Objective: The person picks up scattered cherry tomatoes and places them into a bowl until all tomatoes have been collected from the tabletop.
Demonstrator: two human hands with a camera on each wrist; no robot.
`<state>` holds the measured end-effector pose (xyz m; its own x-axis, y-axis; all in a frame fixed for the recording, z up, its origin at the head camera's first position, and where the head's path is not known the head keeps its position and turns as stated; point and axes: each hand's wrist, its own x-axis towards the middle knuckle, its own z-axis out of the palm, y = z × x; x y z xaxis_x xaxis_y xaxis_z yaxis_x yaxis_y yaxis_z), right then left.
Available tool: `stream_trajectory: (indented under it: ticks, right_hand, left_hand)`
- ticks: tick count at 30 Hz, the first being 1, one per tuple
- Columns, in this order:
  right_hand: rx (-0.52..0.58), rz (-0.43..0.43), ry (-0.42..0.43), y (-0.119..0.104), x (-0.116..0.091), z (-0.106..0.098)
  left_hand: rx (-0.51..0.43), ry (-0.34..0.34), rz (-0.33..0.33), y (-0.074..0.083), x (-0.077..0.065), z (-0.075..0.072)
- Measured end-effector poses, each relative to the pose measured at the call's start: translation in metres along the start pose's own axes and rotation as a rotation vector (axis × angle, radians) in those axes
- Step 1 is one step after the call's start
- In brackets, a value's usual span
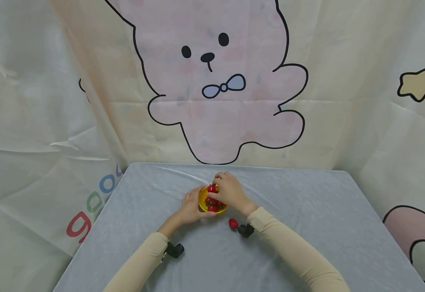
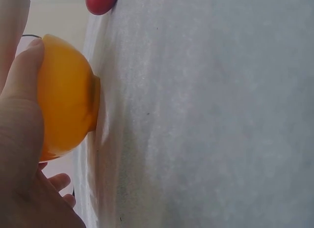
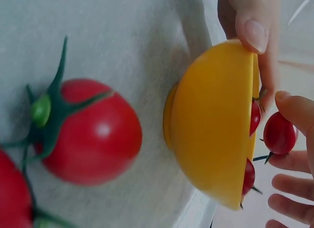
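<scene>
A small yellow bowl [image 3: 211, 120] stands on the cloth with several red cherry tomatoes [image 1: 212, 208] inside. My left hand [image 1: 190, 207] grips its side, fingers and thumb spread round the rim. Over the bowl, my right hand [image 1: 231, 190] pinches one cherry tomato [image 3: 279, 133] between thumb and fingers, its green stem pointing toward the bowl's opening. On the cloth near my right wrist lie a loose cherry tomato [image 1: 233, 224] and another partly hidden by the wrist camera. The right wrist view shows a loose tomato [image 3: 98, 134] up close with its green leafy cap.
A table with a pale grey-blue cloth [image 1: 289, 194] spreads all round the bowl. Black wrist cameras [image 1: 176, 250] jut from both sleeves close to the cloth. Behind the table hangs a curtain [image 1: 216, 121] printed with a pink bear.
</scene>
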<state>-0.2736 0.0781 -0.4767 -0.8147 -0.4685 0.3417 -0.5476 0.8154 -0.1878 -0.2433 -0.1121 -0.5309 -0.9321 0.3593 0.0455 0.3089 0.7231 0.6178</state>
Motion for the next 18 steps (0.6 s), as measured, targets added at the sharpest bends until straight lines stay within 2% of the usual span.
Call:
stream_trajectory:
  ticks: [7,18]
  right_hand:
    - [-0.052,0.018,0.091,-0.0030,0.0023,0.0019]
    - [0.006,0.038,0.087,0.0011,-0.0039,-0.0053]
  left_hand:
    - [0.015,0.023,0.021,-0.0001,0.0007,0.0017]
    - [-0.001,0.010,0.014,0.0029,0.0005,0.0000]
